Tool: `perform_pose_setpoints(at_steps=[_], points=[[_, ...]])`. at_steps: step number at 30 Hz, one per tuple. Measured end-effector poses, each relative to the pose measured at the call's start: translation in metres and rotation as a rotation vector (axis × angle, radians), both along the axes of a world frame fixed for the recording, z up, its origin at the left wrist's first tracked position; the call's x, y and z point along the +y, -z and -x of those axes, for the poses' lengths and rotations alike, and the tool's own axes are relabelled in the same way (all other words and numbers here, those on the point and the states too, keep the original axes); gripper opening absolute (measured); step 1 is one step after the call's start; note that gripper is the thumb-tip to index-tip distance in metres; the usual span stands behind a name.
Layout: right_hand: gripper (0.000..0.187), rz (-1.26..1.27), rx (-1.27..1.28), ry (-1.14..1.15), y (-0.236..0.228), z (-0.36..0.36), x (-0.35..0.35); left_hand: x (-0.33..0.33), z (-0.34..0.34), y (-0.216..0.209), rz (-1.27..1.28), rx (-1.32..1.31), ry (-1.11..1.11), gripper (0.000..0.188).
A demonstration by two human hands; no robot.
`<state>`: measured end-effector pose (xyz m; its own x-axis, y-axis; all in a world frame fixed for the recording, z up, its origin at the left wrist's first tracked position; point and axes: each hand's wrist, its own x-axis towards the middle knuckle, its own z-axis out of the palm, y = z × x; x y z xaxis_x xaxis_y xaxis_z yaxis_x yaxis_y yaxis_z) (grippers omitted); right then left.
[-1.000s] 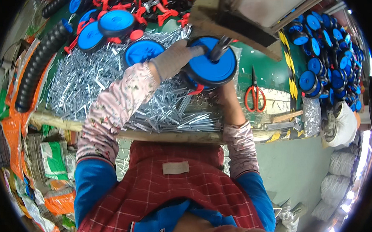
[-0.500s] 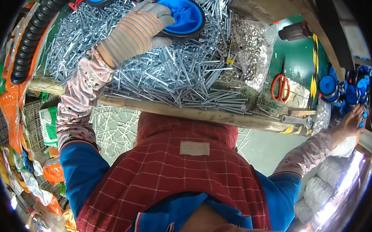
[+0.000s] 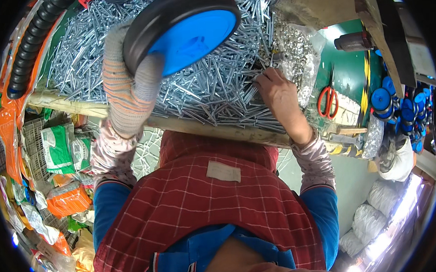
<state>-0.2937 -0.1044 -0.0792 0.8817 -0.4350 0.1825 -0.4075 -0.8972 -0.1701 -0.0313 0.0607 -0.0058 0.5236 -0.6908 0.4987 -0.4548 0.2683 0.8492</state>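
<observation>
My left hand (image 3: 130, 79), in a grey and orange striped glove, grips a wheel (image 3: 194, 40) by its black tyre. The wheel has a blue hub and is raised, tilted, over a heap of long metal bolts (image 3: 196, 90). My bare right hand (image 3: 278, 92) reaches down at the right edge of the heap, its fingers bent together among the bolts. What lies between those fingertips is too small to make out. Just beyond that hand is a clear plastic bag of small shiny metal nuts or washers (image 3: 296, 45).
Red-handled scissors (image 3: 328, 102) lie on the green surface right of the bag. Several blue wheels (image 3: 406, 110) are stacked at the far right. A black ribbed hose (image 3: 31, 44) hangs at the left. A wooden edge (image 3: 213, 131) runs along the table's front.
My left hand has lifted and tilted the wheel off the bolts, toward me. My right hand has come from the stacked wheels at the far right to the bolts' right edge.
</observation>
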Motion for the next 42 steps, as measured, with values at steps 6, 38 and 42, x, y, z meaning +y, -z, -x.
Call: perform_pose_setpoints(at_steps=[6,38,42], points=[[0.010,0.119,0.106,0.003,0.000,0.008,0.003,0.023,0.037,0.036,-0.022,0.658,-0.047,0.050],[0.020,-0.488,-0.430,-0.053,-0.081,-0.024,0.024,0.010,0.062,0.035,-0.111,0.722,0.244,0.053],[0.022,-0.248,-0.469,-0.217,-0.095,-0.049,0.012,0.010,0.059,0.029,-0.073,0.677,0.251,0.056]])
